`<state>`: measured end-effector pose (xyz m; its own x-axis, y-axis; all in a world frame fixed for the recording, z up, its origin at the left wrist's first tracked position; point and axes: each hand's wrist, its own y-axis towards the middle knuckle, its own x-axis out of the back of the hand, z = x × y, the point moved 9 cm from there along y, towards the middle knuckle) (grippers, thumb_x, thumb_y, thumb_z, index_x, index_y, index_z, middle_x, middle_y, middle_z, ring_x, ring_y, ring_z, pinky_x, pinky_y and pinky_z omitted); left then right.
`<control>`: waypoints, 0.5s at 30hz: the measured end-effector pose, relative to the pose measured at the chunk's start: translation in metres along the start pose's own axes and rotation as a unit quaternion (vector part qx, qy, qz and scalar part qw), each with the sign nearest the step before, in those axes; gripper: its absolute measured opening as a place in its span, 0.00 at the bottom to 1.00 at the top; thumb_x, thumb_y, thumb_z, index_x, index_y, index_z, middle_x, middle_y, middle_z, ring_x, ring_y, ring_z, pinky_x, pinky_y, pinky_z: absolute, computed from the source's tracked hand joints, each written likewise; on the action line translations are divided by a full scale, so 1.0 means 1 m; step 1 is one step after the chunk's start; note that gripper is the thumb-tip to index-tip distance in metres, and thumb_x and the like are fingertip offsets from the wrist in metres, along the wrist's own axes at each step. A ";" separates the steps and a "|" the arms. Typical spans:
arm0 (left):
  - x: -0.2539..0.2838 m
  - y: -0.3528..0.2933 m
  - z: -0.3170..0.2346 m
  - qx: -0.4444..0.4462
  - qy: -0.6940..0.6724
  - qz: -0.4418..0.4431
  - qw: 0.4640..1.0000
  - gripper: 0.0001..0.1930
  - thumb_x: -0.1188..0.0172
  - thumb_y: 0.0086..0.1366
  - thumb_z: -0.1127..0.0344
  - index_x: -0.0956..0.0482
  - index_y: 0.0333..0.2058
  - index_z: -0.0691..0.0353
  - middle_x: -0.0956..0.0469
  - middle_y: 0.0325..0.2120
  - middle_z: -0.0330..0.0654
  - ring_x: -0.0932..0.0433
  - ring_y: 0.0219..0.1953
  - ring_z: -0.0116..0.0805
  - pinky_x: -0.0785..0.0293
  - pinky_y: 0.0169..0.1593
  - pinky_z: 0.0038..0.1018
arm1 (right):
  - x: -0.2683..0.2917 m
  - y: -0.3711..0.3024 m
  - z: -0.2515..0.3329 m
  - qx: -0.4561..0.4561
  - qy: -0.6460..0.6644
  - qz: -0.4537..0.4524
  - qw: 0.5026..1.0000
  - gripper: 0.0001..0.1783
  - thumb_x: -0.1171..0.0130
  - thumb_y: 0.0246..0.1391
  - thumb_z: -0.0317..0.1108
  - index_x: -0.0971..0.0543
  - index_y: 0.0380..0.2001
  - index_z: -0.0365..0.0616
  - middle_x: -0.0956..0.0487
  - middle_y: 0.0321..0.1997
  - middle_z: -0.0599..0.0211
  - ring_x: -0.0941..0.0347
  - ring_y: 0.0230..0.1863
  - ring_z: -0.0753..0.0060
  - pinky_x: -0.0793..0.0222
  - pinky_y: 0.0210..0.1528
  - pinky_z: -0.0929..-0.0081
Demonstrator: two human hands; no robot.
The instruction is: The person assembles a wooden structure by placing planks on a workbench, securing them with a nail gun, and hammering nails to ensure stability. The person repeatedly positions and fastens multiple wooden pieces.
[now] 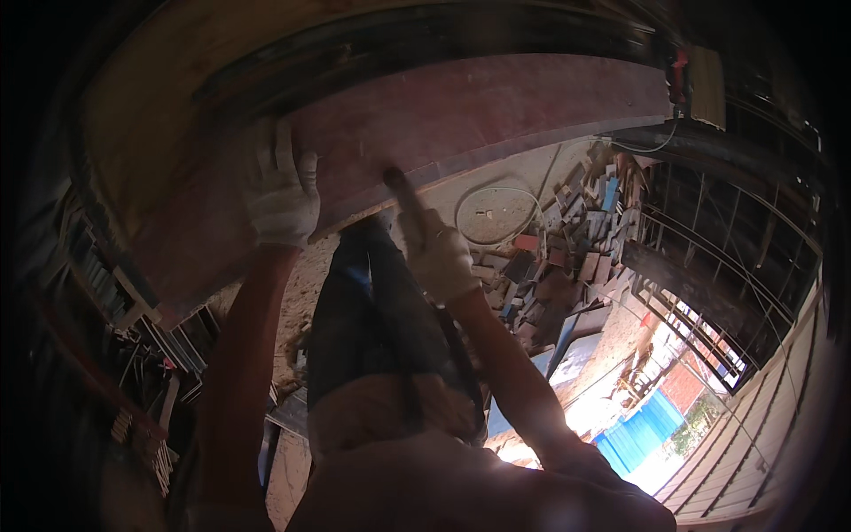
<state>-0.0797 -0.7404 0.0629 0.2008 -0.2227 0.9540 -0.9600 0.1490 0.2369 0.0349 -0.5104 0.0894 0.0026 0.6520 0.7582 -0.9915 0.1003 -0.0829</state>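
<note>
We press our gloved left hand (282,191) flat on the reddish plywood board (461,115); our right hand (439,253), closed around a tool handle (403,199), could slip; the board may shift.

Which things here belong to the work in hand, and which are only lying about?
In use:
- left hand, gloved, flat on the reddish board
- right hand, gloved, gripping a tool handle at the board's edge

Lying about:
- pile of wood offcuts
- coiled white cable
- blue sheet
</note>
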 end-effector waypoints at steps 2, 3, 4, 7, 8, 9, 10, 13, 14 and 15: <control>0.000 -0.005 0.004 0.006 0.014 -0.008 1.000 0.30 0.56 0.83 0.44 0.35 0.72 0.59 0.31 0.68 0.53 0.32 0.71 0.57 0.36 0.74 0.57 | -0.009 0.011 0.022 0.043 -0.061 0.049 0.996 0.25 0.48 0.75 0.55 0.21 0.41 0.41 0.24 0.23 0.60 0.26 0.21 0.65 0.33 0.21 0.66; -0.001 -0.004 0.007 0.011 0.022 -0.015 1.000 0.30 0.56 0.83 0.44 0.35 0.72 0.59 0.30 0.68 0.53 0.32 0.71 0.57 0.36 0.74 0.57 | 0.003 0.017 0.035 0.057 -0.045 0.050 0.996 0.23 0.46 0.74 0.53 0.22 0.42 0.40 0.22 0.26 0.55 0.22 0.26 0.57 0.29 0.24 0.62; 0.000 -0.009 0.007 0.013 0.014 -0.014 1.000 0.30 0.55 0.83 0.45 0.35 0.72 0.59 0.30 0.68 0.53 0.32 0.70 0.57 0.36 0.74 0.57 | 0.014 0.012 0.038 0.027 -0.005 0.054 0.998 0.22 0.44 0.73 0.51 0.22 0.42 0.39 0.20 0.30 0.51 0.20 0.30 0.51 0.26 0.27 0.57; 0.002 -0.006 0.009 0.014 0.005 -0.026 1.000 0.29 0.53 0.83 0.46 0.34 0.71 0.59 0.30 0.68 0.52 0.32 0.70 0.56 0.35 0.74 0.57 | 0.029 -0.007 0.027 -0.074 0.087 0.048 0.992 0.19 0.43 0.72 0.47 0.24 0.47 0.38 0.18 0.40 0.45 0.18 0.41 0.38 0.22 0.35 0.48; 0.003 -0.003 0.007 0.012 0.004 -0.029 1.000 0.29 0.53 0.82 0.46 0.34 0.71 0.59 0.30 0.68 0.52 0.32 0.70 0.55 0.35 0.74 0.57 | 0.025 -0.009 0.021 -0.079 0.074 0.050 0.993 0.19 0.44 0.72 0.45 0.24 0.51 0.39 0.18 0.41 0.44 0.18 0.42 0.36 0.22 0.36 0.46; 0.004 -0.001 0.004 0.009 0.002 -0.032 0.999 0.29 0.52 0.82 0.46 0.34 0.71 0.59 0.30 0.68 0.52 0.32 0.70 0.55 0.35 0.74 0.57 | -0.003 -0.005 0.010 -0.019 -0.013 0.071 0.997 0.21 0.47 0.73 0.43 0.26 0.59 0.40 0.19 0.38 0.45 0.18 0.39 0.35 0.22 0.36 0.46; 0.002 0.005 0.003 0.008 -0.006 -0.037 0.999 0.29 0.52 0.82 0.46 0.34 0.71 0.59 0.30 0.68 0.51 0.32 0.71 0.55 0.35 0.74 0.57 | -0.022 0.003 0.005 0.042 -0.098 0.085 0.991 0.24 0.50 0.74 0.42 0.27 0.66 0.41 0.20 0.36 0.47 0.18 0.36 0.35 0.22 0.35 0.47; -0.002 -0.004 0.015 0.032 -0.016 -0.034 0.999 0.28 0.52 0.82 0.47 0.33 0.71 0.58 0.30 0.68 0.51 0.32 0.71 0.54 0.36 0.74 0.56 | 0.015 0.032 0.043 -0.024 -0.021 0.097 0.995 0.19 0.51 0.74 0.38 0.22 0.58 0.38 0.20 0.36 0.48 0.19 0.30 0.40 0.22 0.28 0.56; 0.000 -0.004 0.015 0.036 -0.013 -0.032 0.999 0.28 0.52 0.83 0.47 0.33 0.71 0.58 0.30 0.68 0.51 0.32 0.71 0.54 0.36 0.74 0.56 | 0.026 0.032 0.054 0.020 0.000 0.055 0.998 0.19 0.51 0.75 0.38 0.22 0.58 0.38 0.20 0.37 0.48 0.19 0.30 0.41 0.22 0.28 0.57; 0.002 -0.007 0.014 0.040 -0.009 -0.030 0.999 0.28 0.52 0.83 0.47 0.32 0.71 0.57 0.30 0.68 0.51 0.32 0.71 0.54 0.36 0.74 0.55 | 0.040 0.027 0.064 0.060 0.014 0.014 0.998 0.18 0.51 0.75 0.38 0.22 0.57 0.38 0.19 0.39 0.48 0.18 0.31 0.42 0.23 0.29 0.59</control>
<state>-0.0757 -0.7557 0.0609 0.2557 -0.2467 0.9347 -0.9589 0.0584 0.2777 -0.0002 -0.5295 0.1587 -0.0231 0.6746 0.7379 -0.9997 -0.0080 -0.0240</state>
